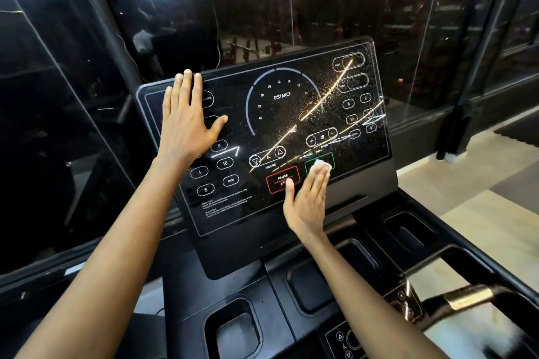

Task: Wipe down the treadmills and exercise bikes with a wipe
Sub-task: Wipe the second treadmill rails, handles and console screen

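Note:
The treadmill's glossy black console panel (262, 207) fills the middle of the head view, printed with white button outlines and a DISTANCE dial. My left hand (186, 122) lies flat on its upper left part, fingers spread, holding nothing. My right hand (307, 198) presses flat against the lower middle of the panel. A small white wipe (320, 167) shows under its fingertips, over the green button beside the red PAUSE/STOP button. Fine droplets or smears glint across the panel's right half.
Below the console, the black tray holds cup recesses (236, 329) and a small control pad (347, 339). A bronze-banded handlebar (466, 299) runs at lower right. Dark glass walls (320, 9) stand just behind the console. Pale floor (466, 198) lies to the right.

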`<state>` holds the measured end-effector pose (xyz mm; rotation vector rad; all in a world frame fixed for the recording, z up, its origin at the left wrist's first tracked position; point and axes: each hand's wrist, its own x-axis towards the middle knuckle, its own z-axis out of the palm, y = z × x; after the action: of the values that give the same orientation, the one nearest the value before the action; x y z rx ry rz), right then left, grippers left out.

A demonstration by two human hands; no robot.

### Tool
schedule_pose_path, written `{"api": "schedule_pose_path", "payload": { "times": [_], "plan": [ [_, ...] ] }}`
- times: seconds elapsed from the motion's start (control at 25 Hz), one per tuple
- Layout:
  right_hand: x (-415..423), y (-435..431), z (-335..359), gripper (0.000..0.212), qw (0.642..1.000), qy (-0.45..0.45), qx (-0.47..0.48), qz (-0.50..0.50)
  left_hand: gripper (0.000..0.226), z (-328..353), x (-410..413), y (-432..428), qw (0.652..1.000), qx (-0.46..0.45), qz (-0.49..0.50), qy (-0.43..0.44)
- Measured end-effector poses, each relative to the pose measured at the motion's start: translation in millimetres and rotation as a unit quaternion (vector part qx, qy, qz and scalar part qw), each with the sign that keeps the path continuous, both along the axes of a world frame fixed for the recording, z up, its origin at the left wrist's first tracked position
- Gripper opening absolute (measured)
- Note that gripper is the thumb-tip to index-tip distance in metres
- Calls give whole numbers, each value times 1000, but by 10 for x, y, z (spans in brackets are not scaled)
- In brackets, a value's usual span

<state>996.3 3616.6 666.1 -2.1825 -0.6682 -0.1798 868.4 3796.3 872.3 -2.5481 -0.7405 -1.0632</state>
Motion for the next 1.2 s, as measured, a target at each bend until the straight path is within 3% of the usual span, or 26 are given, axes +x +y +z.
{"api": "schedule_pose_path", "payload": {
  "times": [0.36,0.52,0.72,1.0,1.2],
  "plan": [
    [-402,-205,-188,95,986,125,-101,52,90,-68,-52,-9,1000,6,-4,-4],
    [-689,-324,-339,95,981,53,-143,120,89,-85,-96,-17,1000,-3,-7,-9],
    [-121,-46,-47,88,997,-16,6,75,87,-105,-187,-22,1000,-16,3,-9],
    [321,444,854,78,966,-226,25,126,83,-487,-405,-114,992,-81,30,-96],
    [341,819,1490,83,980,-160,74,86,83,-569,-459,-152,987,-105,26,-121]
  ]
}}
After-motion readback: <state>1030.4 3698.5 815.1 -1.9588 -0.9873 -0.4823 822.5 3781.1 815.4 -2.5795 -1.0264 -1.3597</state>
